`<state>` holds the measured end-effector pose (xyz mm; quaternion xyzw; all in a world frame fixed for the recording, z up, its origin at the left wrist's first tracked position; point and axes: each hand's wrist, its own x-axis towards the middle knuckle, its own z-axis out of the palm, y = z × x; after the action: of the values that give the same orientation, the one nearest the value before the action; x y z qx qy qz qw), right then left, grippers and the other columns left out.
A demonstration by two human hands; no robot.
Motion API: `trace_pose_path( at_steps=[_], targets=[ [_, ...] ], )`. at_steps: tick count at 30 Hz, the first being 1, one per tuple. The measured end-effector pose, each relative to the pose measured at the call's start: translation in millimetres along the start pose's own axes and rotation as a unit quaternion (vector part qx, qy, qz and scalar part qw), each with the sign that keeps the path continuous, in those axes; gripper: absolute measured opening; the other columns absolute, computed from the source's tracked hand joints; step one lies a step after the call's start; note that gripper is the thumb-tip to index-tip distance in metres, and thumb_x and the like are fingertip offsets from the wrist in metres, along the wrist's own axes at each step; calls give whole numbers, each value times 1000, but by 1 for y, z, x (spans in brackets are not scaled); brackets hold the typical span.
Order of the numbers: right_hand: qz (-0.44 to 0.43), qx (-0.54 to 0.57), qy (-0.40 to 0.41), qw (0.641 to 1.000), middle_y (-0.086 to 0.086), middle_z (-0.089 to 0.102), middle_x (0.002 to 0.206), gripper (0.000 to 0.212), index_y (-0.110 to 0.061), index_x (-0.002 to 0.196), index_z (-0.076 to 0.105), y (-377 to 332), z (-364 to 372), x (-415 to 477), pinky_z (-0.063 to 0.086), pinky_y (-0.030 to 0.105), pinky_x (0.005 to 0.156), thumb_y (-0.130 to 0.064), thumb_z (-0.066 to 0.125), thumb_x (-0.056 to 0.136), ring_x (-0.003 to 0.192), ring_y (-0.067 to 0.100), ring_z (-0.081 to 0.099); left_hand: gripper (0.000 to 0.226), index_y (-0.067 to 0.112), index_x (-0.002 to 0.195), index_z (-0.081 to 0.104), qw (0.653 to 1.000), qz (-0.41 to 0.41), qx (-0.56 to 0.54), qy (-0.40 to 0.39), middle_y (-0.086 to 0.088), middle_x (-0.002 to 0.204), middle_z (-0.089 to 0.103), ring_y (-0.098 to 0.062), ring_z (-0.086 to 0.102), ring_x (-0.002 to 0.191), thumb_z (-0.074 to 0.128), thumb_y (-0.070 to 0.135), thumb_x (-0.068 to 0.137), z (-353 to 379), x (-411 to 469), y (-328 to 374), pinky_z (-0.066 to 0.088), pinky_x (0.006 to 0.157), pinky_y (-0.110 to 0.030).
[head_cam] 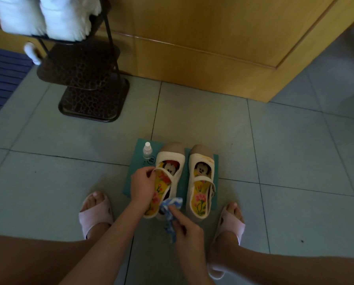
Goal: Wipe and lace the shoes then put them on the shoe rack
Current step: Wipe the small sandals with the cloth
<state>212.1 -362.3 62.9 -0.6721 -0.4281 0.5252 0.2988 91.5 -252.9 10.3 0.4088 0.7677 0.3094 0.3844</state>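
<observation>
Teal mat (135, 161): lies on the tiled floor (295, 151); reference point for all entries below.

- Left shoe (171, 156): cream, tan toe, cartoon-print insole. On the mat's left half, heel tipped up off the mat.
- Right shoe (201, 160): matching; flat on the mat's right half, just beside the first, strap fastened.
- Left hand (142, 185): over the mat's left edge, thumb and fingers pinching the left shoe's strap and side rim.
- Right hand (185, 227): at the mat's near edge, fingers curled round a blue-and-white cloth (172, 204), which touches the left shoe's heel.
- Small clear bottle (147, 151): upright on the mat's far left corner.
- Shoe rack (89, 79): dark metal, tiered, well beyond the mat to the left; white shoes (48, 17) on its top tier.
- Wooden door (213, 38): beyond the mat.
- Pink slippers (94, 219) (231, 223): on the person's feet, flanking the mat's near corners.
</observation>
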Motion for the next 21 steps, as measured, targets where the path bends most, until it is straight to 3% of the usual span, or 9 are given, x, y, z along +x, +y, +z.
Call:
trace_pose_path(
  at_steps=[3,8,12,14,17,19,21],
  targets=[
    [-21,37,35,999,-6,60,120,43,-42,106,62,-12,-9,6,46,4,77,-2,53,92,105,4,57,25,7,111,66,999,-26,-18,-22,-11,108,68,-21,62,95,56,16,91,-3,3,0,48,80,-29],
    [-59,60,39,996,-5,62,113,41,-33,119,55,-38,-24,34,50,8,71,-1,51,93,93,-1,61,34,11,118,61,990,-72,-42,-110,-3,111,64,-18,60,96,61,26,88,-17,4,9,48,87,-34],
    [-78,68,47,994,-12,65,101,41,-33,120,54,-51,-20,54,52,12,71,-2,51,93,89,-3,65,29,11,117,60,992,-73,-49,-89,-7,117,61,-17,55,94,53,25,93,-40,0,32,50,89,-42],
    [-90,71,32,993,-11,66,107,42,-34,122,54,-59,-15,56,53,15,76,-4,52,93,96,2,64,25,17,113,58,976,-114,-130,-131,-8,116,61,-22,58,99,51,31,93,-53,-4,50,53,85,-43],
    [-114,54,-15,992,-7,62,122,41,-28,130,52,-71,-2,57,50,12,82,-8,51,94,106,-1,59,26,22,106,61,914,-175,-240,-277,-5,106,66,-23,64,95,53,41,90,-66,-12,71,58,72,-35],
    [-119,40,-46,991,-5,58,129,41,-24,133,50,-78,8,57,48,13,89,-10,50,95,112,2,56,17,20,100,63,906,-158,-276,-279,-4,98,67,-18,65,84,55,33,91,-66,-14,72,58,60,-27],
    [-107,43,-81,990,-2,52,136,40,-23,135,48,-83,15,58,44,11,93,-13,49,96,118,4,52,12,18,97,62,918,-158,-291,-220,-4,91,67,-15,64,77,56,25,91,-66,-11,65,56,54,-24]
  ],
)
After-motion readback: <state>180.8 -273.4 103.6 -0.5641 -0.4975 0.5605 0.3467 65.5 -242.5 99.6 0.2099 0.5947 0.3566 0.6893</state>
